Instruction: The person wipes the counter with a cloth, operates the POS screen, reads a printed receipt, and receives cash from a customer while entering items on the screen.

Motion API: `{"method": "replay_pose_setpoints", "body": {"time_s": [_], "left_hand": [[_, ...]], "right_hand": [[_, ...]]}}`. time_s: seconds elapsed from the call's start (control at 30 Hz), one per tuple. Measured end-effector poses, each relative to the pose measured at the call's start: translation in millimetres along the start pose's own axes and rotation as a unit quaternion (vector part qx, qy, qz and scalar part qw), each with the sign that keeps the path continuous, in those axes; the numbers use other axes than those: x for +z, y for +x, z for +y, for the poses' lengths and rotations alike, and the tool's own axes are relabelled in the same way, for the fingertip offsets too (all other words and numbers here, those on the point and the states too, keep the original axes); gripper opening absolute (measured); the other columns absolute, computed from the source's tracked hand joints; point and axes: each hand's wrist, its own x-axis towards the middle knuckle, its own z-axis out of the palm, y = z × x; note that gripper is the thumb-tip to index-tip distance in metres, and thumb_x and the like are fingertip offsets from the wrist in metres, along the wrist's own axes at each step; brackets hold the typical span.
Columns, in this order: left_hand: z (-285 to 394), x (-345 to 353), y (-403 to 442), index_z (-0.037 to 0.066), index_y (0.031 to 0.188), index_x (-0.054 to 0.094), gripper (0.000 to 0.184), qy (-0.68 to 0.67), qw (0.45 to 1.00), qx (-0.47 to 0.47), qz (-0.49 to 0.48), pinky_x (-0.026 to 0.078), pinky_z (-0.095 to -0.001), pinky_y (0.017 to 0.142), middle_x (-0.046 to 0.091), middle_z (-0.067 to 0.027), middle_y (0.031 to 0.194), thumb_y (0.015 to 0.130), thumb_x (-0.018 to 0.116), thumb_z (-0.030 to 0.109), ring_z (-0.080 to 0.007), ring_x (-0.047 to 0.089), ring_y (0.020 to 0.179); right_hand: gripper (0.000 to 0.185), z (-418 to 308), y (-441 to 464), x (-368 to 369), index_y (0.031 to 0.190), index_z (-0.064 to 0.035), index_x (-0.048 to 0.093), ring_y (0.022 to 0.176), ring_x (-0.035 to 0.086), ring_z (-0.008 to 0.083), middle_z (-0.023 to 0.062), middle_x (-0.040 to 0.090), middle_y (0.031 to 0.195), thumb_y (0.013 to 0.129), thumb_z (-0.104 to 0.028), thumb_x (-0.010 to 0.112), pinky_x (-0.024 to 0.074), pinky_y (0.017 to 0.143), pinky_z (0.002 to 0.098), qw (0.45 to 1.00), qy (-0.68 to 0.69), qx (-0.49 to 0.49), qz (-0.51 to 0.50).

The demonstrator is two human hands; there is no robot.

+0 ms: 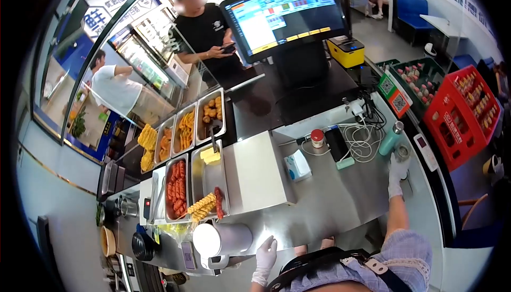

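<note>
White gloves cover both of my hands. My left hand (266, 255) is held low at the counter's near edge, fingers loosely apart and holding nothing. Just left of it stands a large white pitcher (237, 239) with a handle. At the right end of the counter, my right hand (396, 175) has its fingers around the near side of a small round glassy container (403, 152); its contents are unclear. A teal bottle (391, 139) stands beside that container, close to my fingertips.
Metal trays hold red sausages (176, 188), skewers (202, 207) and fried food (212, 110). A tissue pack (297, 165), red-lidded jar (317, 138) and white cables (364, 138) lie on the steel counter. Beyond are a screen (285, 15), a person (205, 36) with a phone, and a red crate (460, 122).
</note>
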Motion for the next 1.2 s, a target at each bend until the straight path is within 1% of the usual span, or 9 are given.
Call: {"method": "replay_pose_setpoints", "body": {"time_s": [0.17,0.23,0.3,0.5,0.57,0.67,0.8,0.97,1.2], "left_hand": [[8.5,-4.8,9.7,0.000,0.120,0.061,0.036,-0.037,0.999,0.036,-0.010,0.051,-0.0342,0.088,0.068,-0.0170,0.109,0.092,0.060,0.023,-0.0269,0.066,0.100],[7.3,-5.9,17.0,0.001,0.118,0.062,0.033,-0.042,0.997,0.065,-0.019,0.051,-0.0345,0.087,0.069,-0.0162,0.107,0.092,0.060,0.020,-0.0265,0.067,0.099],[5.6,-5.0,27.0,0.001,0.118,0.062,0.032,-0.058,0.995,0.078,-0.033,0.052,-0.0348,0.086,0.068,-0.0165,0.107,0.092,0.060,0.020,-0.0267,0.067,0.098],[18.1,-18.0,43.5,0.004,0.120,0.061,0.035,-0.067,0.990,0.110,-0.055,0.051,-0.0377,0.088,0.067,-0.0184,0.110,0.093,0.060,0.026,-0.0329,0.065,0.101],[18.0,-22.7,46.4,0.005,0.122,0.060,0.037,-0.050,0.984,0.165,-0.054,0.050,-0.0382,0.091,0.066,-0.0181,0.113,0.093,0.059,0.027,-0.0337,0.063,0.105],[17.0,-28.8,49.3,0.005,0.122,0.061,0.037,-0.034,0.984,0.168,-0.043,0.049,-0.0377,0.092,0.065,-0.0173,0.114,0.092,0.060,0.027,-0.0331,0.063,0.106],[21.3,-36.5,51.5,0.006,0.121,0.061,0.036,-0.060,0.989,0.131,-0.026,0.050,-0.0380,0.091,0.066,-0.0169,0.114,0.092,0.060,0.027,-0.0336,0.063,0.105],[30.0,-25.6,54.4,0.007,0.119,0.062,0.033,-0.050,0.989,0.123,0.064,0.050,-0.0379,0.090,0.066,-0.0160,0.113,0.092,0.061,0.026,-0.0331,0.063,0.104],[71.5,-17.2,75.9,0.007,0.122,0.060,0.034,-0.100,0.978,0.138,0.120,0.051,-0.0359,0.087,0.067,-0.0149,0.110,0.092,0.061,0.023,-0.0302,0.065,0.102]], "right_hand": [[0.072,-31.0,-34.3,-32.2,0.127,0.0048,0.045,0.113,0.056,0.0302,0.0206,0.056,0.122,0.070,-0.018,0.082,0.0433,0.096,0.0381,0.995,-0.021,0.002,-0.100],[0.071,-45.4,-55.1,-42.6,0.129,0.0030,0.044,0.113,0.055,0.0281,0.0188,0.055,0.122,0.071,-0.016,0.081,0.0431,0.096,0.0369,0.985,0.071,-0.045,-0.148],[0.070,-59.7,-75.2,-52.4,0.129,0.0024,0.044,0.113,0.055,0.0273,0.0175,0.054,0.122,0.071,-0.015,0.080,0.0431,0.096,0.0365,0.983,0.061,-0.058,-0.165],[0.058,-176.8,-125.6,-58.9,0.121,-0.0027,0.050,0.101,0.061,0.0197,0.0094,0.060,0.109,0.070,-0.006,0.077,0.0468,0.089,0.0325,0.937,0.169,-0.094,-0.290],[0.060,-209.7,-139.4,-55.5,0.122,-0.0026,0.049,0.101,0.061,0.0197,0.0094,0.060,0.109,0.069,-0.006,0.077,0.0468,0.090,0.0326,0.923,0.191,-0.106,-0.317],[0.065,-242.1,-154.4,-46.3,0.124,-0.0025,0.049,0.102,0.060,0.0194,0.0092,0.059,0.111,0.065,-0.004,0.078,0.0465,0.091,0.0326,0.897,0.217,-0.121,-0.366],[0.067,-315.2,-168.5,-48.8,0.123,-0.0028,0.049,0.106,0.058,0.0176,0.0081,0.057,0.113,0.063,-0.001,0.078,0.0454,0.095,0.0322,0.817,0.245,-0.193,-0.485],[0.066,-376.0,-168.5,-47.8,0.118,-0.0026,0.051,0.104,0.059,0.0187,0.0084,0.060,0.109,0.059,-0.006,0.081,0.0463,0.093,0.0322,0.721,0.282,-0.205,-0.599],[0.067,-422.8,-154.7,-48.8,0.116,-0.0005,0.052,0.101,0.062,0.0211,0.0104,0.062,0.108,0.058,-0.011,0.084,0.0489,0.089,0.0330,0.622,0.314,-0.310,-0.646]]}}
